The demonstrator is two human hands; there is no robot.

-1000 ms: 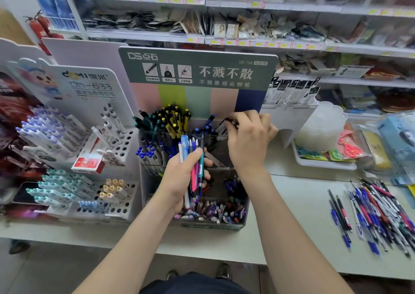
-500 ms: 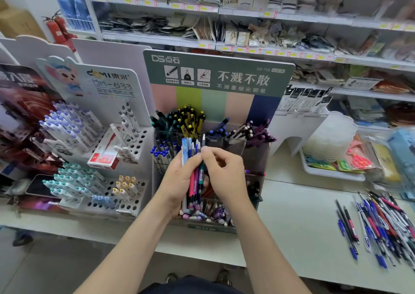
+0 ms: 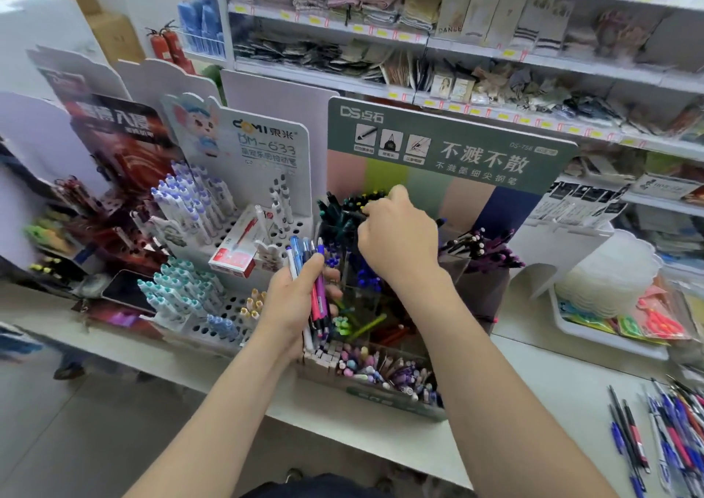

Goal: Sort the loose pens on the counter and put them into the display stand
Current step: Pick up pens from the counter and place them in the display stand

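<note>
Left of centre, the left hand [image 3: 295, 305] grips a bunch of pens [image 3: 318, 288] upright against the display stand [image 3: 384, 398]. The right hand [image 3: 398, 240] reaches into the stand's back-left compartment, fingers curled among dark pens [image 3: 337, 208]; whether they pinch one is hidden. Far right, loose pens [image 3: 674, 436] lie on the counter [image 3: 533, 383].

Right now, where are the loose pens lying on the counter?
In the head view, the loose pens lie on the counter at far lower right, just below the white tray.
</note>
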